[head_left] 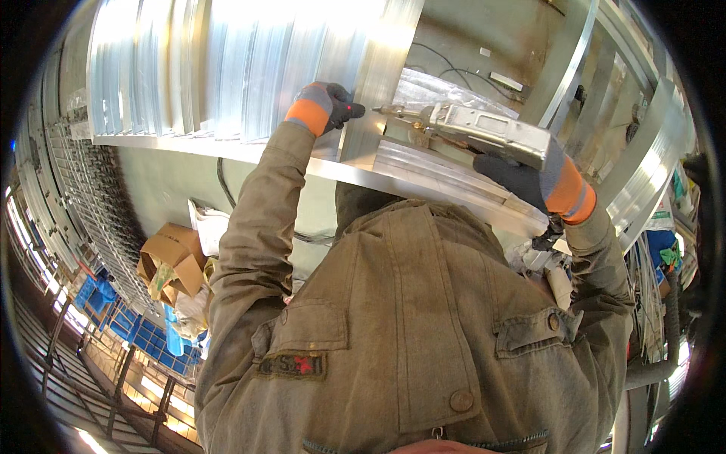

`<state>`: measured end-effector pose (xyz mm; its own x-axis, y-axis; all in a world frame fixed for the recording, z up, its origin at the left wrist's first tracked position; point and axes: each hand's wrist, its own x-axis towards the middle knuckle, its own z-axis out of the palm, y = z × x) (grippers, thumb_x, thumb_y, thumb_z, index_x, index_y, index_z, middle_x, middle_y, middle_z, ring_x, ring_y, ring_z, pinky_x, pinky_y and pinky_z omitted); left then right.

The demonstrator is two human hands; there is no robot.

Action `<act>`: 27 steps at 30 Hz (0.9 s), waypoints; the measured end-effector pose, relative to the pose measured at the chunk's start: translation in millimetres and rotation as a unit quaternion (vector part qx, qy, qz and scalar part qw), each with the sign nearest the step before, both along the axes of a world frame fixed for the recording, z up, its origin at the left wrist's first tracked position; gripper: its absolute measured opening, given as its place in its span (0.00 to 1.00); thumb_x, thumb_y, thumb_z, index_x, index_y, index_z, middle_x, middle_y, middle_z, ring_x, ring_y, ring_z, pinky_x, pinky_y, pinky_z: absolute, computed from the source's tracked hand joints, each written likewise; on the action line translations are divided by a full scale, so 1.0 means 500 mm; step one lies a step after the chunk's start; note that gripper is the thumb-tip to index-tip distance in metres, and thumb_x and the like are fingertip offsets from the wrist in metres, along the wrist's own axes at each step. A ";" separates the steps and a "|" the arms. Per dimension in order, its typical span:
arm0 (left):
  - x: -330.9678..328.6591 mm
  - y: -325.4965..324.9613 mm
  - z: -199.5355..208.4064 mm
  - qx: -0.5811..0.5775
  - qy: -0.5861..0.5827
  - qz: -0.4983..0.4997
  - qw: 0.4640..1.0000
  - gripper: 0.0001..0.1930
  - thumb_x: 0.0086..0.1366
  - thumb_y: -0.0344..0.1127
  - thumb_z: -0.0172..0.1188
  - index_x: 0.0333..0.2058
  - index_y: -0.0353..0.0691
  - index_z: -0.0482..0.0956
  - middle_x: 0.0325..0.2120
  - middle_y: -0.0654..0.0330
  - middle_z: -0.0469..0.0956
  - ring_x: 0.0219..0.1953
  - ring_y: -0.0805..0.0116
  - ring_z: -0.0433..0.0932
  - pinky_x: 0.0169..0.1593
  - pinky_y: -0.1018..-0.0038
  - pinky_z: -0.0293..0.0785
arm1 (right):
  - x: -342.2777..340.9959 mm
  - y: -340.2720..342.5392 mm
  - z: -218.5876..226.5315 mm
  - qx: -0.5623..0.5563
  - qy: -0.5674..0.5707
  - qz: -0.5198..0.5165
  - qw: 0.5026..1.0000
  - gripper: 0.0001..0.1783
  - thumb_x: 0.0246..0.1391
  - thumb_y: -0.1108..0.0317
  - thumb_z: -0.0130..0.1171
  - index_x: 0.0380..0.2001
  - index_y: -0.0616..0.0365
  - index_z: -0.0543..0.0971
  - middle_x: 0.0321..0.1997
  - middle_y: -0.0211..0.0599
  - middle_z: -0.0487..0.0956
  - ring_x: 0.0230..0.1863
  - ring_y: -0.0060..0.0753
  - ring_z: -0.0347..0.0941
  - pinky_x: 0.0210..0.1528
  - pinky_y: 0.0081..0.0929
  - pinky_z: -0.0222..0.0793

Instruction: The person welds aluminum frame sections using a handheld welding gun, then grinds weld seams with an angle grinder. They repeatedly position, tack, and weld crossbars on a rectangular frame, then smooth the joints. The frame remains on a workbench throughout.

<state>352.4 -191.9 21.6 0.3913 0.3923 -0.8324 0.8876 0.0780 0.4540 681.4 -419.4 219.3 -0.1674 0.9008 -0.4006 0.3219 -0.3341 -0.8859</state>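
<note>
My left hand [327,108], in a grey, orange and black glove, is over the right part of a row of long silver metal profiles [257,68]. Its fingers are curled together and point right; whatever they may pinch is too small to make out. In my right hand [541,181], gloved alike, is a silver hand tool [491,130] with a boxy body and a slim pointed tip. The tip points left, a short way from my left fingertips, above a flat metal strip [368,136]. The tool's body hides part of my right fingers.
A metal frame edge [363,176] runs across in front of my chest. More metal bars [643,174] slant at the right. A dark cable [446,64] lies on the surface beyond the tool. At the lower left are an open cardboard box [172,257] and blue crates [140,333].
</note>
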 end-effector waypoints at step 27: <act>0.012 0.002 -0.008 0.052 0.079 -0.059 0.994 0.23 0.61 0.58 0.82 0.40 0.46 0.90 0.25 0.61 0.86 0.27 0.63 0.84 0.37 0.62 0.83 | -0.083 0.036 -0.198 0.047 0.053 0.151 0.986 0.25 0.71 0.60 0.74 0.66 0.58 0.86 0.63 0.44 0.90 0.59 0.39 0.88 0.65 0.35 0.81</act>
